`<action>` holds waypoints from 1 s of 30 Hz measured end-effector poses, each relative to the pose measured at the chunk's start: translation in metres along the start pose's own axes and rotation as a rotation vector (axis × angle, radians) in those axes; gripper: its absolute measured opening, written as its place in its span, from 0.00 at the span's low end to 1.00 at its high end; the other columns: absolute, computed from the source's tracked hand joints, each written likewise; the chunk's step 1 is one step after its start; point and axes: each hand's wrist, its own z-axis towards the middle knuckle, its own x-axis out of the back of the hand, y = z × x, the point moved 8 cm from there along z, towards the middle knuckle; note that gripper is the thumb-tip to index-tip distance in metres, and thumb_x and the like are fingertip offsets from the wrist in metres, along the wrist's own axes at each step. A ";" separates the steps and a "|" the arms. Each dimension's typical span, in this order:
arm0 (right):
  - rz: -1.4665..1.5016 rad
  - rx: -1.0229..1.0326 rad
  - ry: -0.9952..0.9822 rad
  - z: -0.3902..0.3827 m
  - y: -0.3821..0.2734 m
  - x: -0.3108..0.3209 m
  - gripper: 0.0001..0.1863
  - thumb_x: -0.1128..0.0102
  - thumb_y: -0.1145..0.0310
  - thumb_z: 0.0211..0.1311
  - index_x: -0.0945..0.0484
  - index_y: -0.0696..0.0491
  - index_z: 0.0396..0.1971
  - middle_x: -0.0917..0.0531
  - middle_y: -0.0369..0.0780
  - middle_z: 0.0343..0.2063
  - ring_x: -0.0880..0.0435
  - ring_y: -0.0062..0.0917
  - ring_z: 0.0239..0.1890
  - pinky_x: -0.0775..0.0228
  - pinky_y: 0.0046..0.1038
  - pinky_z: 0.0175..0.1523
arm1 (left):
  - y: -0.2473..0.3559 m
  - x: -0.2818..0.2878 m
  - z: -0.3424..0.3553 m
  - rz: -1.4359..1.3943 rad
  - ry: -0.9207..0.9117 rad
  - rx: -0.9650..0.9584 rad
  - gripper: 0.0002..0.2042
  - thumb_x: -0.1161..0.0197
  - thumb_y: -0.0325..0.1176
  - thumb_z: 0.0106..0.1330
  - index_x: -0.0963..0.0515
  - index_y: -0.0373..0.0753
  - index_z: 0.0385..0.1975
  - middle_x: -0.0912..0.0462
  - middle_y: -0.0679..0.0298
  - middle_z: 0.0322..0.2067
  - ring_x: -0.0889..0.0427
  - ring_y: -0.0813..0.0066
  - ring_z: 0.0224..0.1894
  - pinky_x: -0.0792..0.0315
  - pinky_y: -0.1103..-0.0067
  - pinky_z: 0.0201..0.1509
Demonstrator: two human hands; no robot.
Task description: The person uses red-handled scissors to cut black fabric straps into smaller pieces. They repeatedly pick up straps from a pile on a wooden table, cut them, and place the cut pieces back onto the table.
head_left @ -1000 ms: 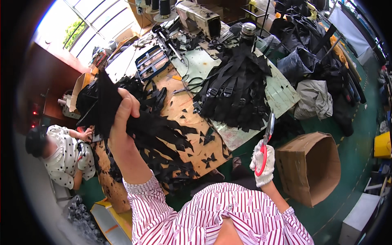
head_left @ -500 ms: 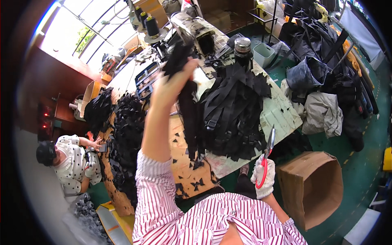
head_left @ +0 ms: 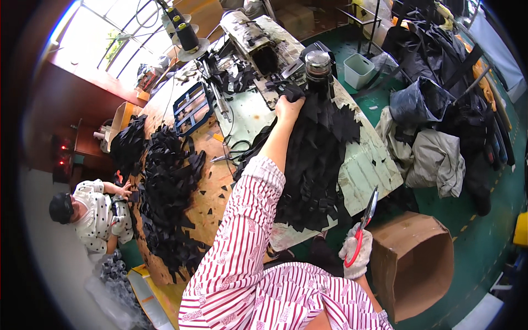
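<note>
My bare left hand [head_left: 290, 107] is stretched out over the table, its fingers closed on the end of a bundle of black fabric strips [head_left: 287, 89]. The bundle lies along the top of a large pile of black strips [head_left: 316, 159] beside the sewing machine [head_left: 250, 38]. Low on the right, my right hand [head_left: 356, 254], in a white knitted glove, holds red-handled scissors [head_left: 369, 213] with the blades pointing up and away from me. The scissors are apart from the fabric.
A second heap of black pieces [head_left: 170, 187] covers the table's left side. Between the heaps lie a blue tray [head_left: 192, 109] and black-handled scissors [head_left: 237, 149]. An open cardboard box [head_left: 393, 258] stands at my right. Another person [head_left: 102, 214] sits at far left.
My left hand has moved right and down, from a raised position with black strips onto the top of the pile. The tray and black-handled scissors now show. My right hand still holds its scissors.
</note>
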 end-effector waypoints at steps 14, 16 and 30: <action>-0.110 0.048 -0.223 0.006 0.013 -0.033 0.23 0.44 0.72 0.52 0.38 0.53 0.50 0.26 0.38 0.32 0.32 0.16 0.16 0.37 0.15 0.16 | 0.050 0.075 -0.052 0.324 -0.153 -0.328 0.22 0.40 0.48 0.48 0.21 0.38 0.38 0.23 0.51 0.40 0.27 0.57 0.50 0.32 0.62 0.52; -0.114 0.085 -0.358 -0.001 0.015 -0.047 0.26 0.41 0.68 0.52 0.38 0.53 0.52 0.26 0.39 0.34 0.31 0.16 0.17 0.37 0.15 0.16 | 0.055 0.127 -0.102 0.085 -0.008 -0.479 0.19 0.38 0.44 0.49 0.21 0.39 0.38 0.23 0.55 0.39 0.27 0.58 0.47 0.35 0.65 0.50; -0.557 -0.178 -0.610 -0.079 0.059 -0.175 0.18 0.49 0.79 0.48 0.37 0.57 0.42 0.31 0.36 0.18 0.35 0.18 0.10 0.41 0.17 0.13 | -0.275 0.359 -0.428 0.408 0.691 0.190 0.14 0.39 0.30 0.51 0.26 0.39 0.40 0.28 0.57 0.46 0.30 0.58 0.49 0.36 0.67 0.53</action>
